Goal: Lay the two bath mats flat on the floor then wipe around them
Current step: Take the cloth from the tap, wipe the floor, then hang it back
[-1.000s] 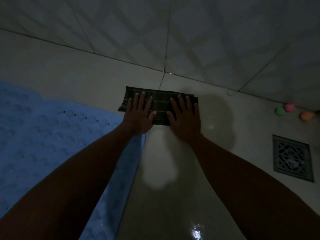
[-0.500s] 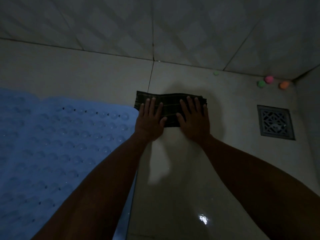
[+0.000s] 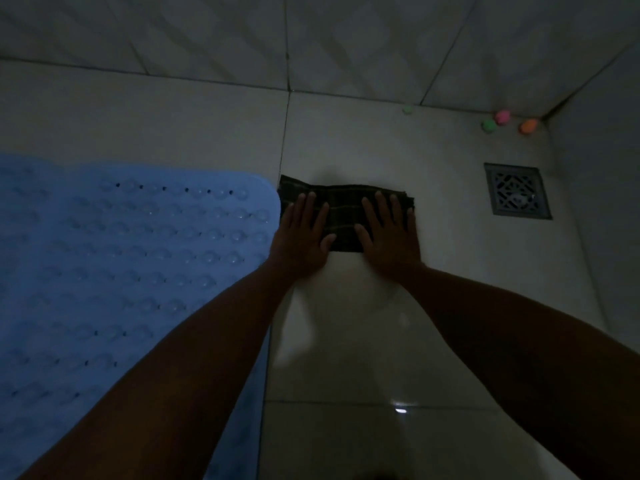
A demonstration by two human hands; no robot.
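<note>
A blue bath mat [image 3: 121, 258] with rows of bubbles lies flat on the pale tiled floor at the left. Right beside its far right corner lies a folded dark plaid cloth [image 3: 343, 216]. My left hand [image 3: 303, 237] and my right hand [image 3: 389, 233] both press flat on the cloth, fingers spread and pointing toward the wall. Only one mat is in view.
A square metal floor drain [image 3: 517, 191] sits to the right of the cloth. Several small coloured balls [image 3: 502, 120] lie in the far right corner by the tiled wall [image 3: 311, 39]. The floor is dim and glossy.
Both hands have drawn the cloth back from the wall toward me, alongside the mat's right corner. The view has shifted so more of the mat and the drain show.
</note>
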